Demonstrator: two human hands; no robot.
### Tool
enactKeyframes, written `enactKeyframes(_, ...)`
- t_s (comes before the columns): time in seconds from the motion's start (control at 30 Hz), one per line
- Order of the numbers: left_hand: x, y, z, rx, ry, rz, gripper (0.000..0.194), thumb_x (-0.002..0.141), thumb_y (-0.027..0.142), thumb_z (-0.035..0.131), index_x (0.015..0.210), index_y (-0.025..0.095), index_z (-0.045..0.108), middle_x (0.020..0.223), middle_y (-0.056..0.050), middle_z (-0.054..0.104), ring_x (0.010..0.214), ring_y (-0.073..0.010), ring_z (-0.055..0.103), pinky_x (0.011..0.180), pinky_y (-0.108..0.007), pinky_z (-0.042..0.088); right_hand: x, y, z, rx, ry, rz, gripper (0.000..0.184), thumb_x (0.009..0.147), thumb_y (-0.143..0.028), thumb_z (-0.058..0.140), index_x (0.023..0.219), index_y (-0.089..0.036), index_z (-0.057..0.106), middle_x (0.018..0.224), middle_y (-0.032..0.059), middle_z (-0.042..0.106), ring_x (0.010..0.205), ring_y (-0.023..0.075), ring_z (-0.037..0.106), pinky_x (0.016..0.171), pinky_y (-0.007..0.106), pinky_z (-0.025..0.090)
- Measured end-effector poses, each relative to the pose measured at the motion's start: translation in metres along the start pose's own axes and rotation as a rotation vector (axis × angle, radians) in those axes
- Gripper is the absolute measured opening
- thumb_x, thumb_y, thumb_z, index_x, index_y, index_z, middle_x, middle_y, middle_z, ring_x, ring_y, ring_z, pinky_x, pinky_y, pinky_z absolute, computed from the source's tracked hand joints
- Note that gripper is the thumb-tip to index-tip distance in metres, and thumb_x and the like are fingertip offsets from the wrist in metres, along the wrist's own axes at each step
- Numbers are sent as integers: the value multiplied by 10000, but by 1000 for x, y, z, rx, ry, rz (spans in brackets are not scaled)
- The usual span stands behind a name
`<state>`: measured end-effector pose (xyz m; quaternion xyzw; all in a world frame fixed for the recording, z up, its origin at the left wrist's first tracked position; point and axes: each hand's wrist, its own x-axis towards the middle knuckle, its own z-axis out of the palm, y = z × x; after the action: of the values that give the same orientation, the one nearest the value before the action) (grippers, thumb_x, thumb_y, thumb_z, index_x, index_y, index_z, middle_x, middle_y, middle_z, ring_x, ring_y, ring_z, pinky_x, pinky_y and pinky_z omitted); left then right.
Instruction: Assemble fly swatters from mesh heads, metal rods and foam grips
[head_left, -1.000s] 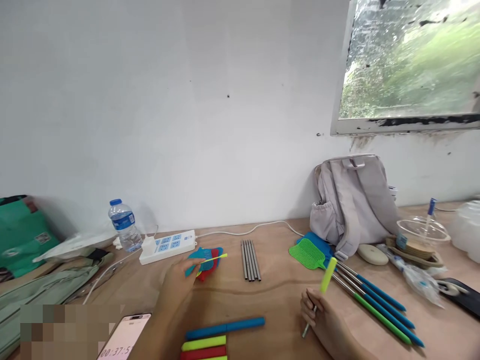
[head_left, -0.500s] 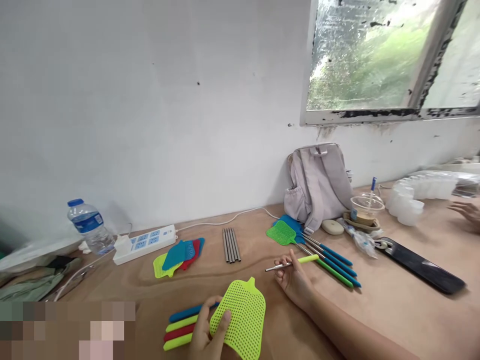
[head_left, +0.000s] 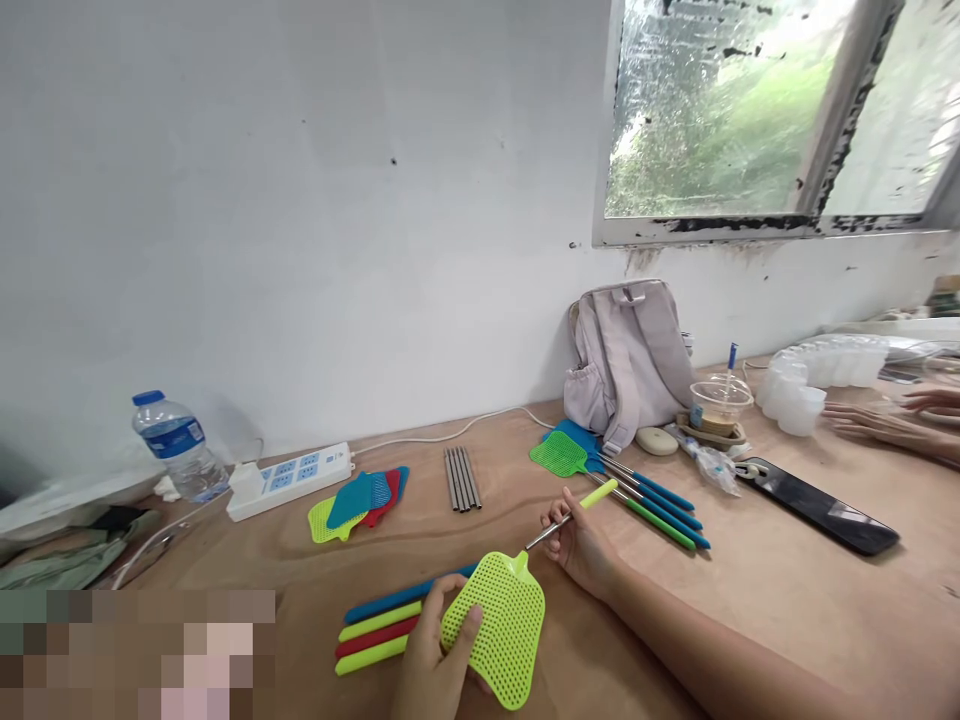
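My left hand grips a yellow-green fly swatter head by its side, the thumb lying on the perforated face. In my right hand is a metal fly swatter rod with a yellow-green handle, pinched between thumb and fingers. The rod's bare tip is at the neck of the swatter head; whether it has entered the socket I cannot tell. Beside my left hand lie several handles in blue, yellow-green and red, partly hidden by it. Right of my right hand, swatters with green and blue heads lie together.
Loose swatter heads lie by a white power strip. Several metal rods rest mid-table. Behind stand a water bottle and backpack. At right are a drink cup, a black phone and another person's hands.
The rod and the swatter head have come together, with the rod tip now at the head's neck. The rod is tilted more steeply. The other person's hands have come further into view.
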<state>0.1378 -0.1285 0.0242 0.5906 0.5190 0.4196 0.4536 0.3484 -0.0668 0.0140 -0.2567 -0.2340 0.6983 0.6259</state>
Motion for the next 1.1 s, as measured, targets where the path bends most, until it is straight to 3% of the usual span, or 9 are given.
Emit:
enactKeyframes(0.1,0,0,-1,4,-5,-10,403,730,540,526,966,213,537,932,-49,619,859,-228,602,621,-268,517,0,1,1,-20,-6,3,421,679,-505,668,552,-179,434,544,-30,568,336,61,429,347,182,329)
enactKeyframes(0.23,0,2,-1,87,36,73,303,753,466,542,923,216,560,957,-53,634,947,-243,578,803,-319,465,0,2,2,-41,15,-7,431,664,-503,677,543,-180,420,515,-31,562,312,59,408,329,183,310)
enactKeyframes(0.4,-1,4,0,107,29,96,277,770,449,521,919,217,552,934,-51,632,928,-242,575,804,-325,448,0,4,6,-45,60,-36,417,640,-471,690,535,-184,407,469,-49,526,278,44,346,290,167,244)
enactKeyframes(0.57,-1,4,7,-7,103,66,304,707,439,581,895,201,562,903,-54,630,860,-240,587,749,-314,466,-2,9,11,-37,89,-81,355,655,-421,647,546,-190,400,445,-72,482,247,22,259,263,150,161)
enactKeyframes(0.73,0,3,19,-173,200,2,284,656,401,625,829,193,536,792,-31,607,723,-211,586,650,-299,474,-5,13,9,-40,140,-104,281,672,-350,578,546,-198,378,426,-86,440,240,23,246,254,148,147)
enactKeyframes(0.9,0,4,27,-303,342,-50,316,584,327,669,799,207,471,803,-7,566,729,-180,583,657,-272,466,-10,17,12,-59,200,-93,248,676,-325,537,540,-198,374,416,-77,453,224,22,236,249,152,132)
enactKeyframes(1.1,1,-3,32,-428,412,-73,388,565,402,673,799,230,416,742,34,530,575,-128,540,562,-248,455,-22,26,21,-39,288,-135,251,669,-334,515,531,-203,351,383,-84,414,215,20,224,256,155,112)
